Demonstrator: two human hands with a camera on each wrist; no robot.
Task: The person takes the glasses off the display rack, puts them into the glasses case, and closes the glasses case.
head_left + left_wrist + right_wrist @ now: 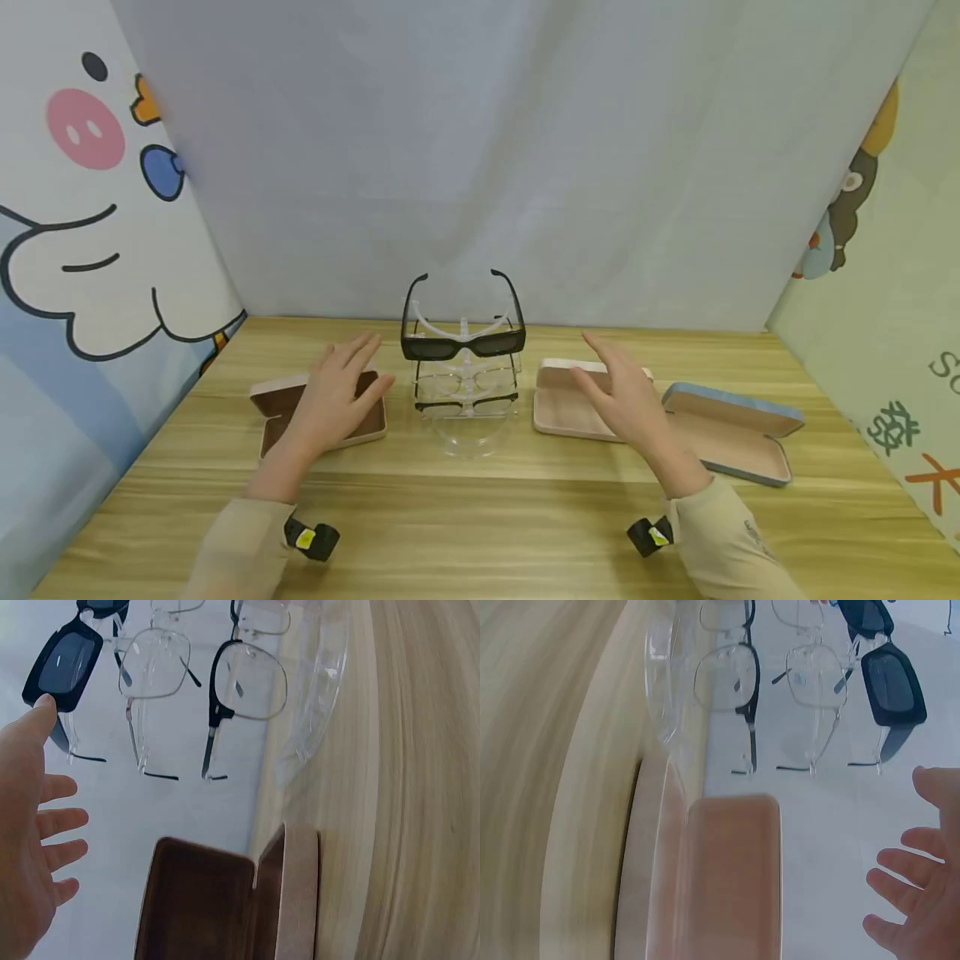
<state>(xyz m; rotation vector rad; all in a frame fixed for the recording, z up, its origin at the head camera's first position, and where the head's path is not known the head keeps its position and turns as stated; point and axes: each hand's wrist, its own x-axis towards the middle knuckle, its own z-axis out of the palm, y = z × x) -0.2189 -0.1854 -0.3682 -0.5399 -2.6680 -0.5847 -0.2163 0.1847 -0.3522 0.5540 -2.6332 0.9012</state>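
Note:
On a clear stand (468, 446) in the middle of the table hang three pairs of eyewear: black sunglasses (465, 346) on top, thin metal-rimmed glasses (447, 383) below, and black half-rimmed glasses (442, 408) lowest. My left hand (335, 400) hovers left of the stand with fingers spread, above an open glasses case with a brown lining (371, 423). To the right of the stand, my right hand (626, 400) is held over an open case with a pale pink lining (562, 408). Neither hand holds anything. In the left wrist view the thumb overlaps the sunglasses (67, 671).
An open blue glasses case (738, 408) lies right of the pink-lined one, beside my right forearm. A pale curtain (480, 167) closes off the back of the wooden table (480, 533). Printed cartoon panels stand on both sides.

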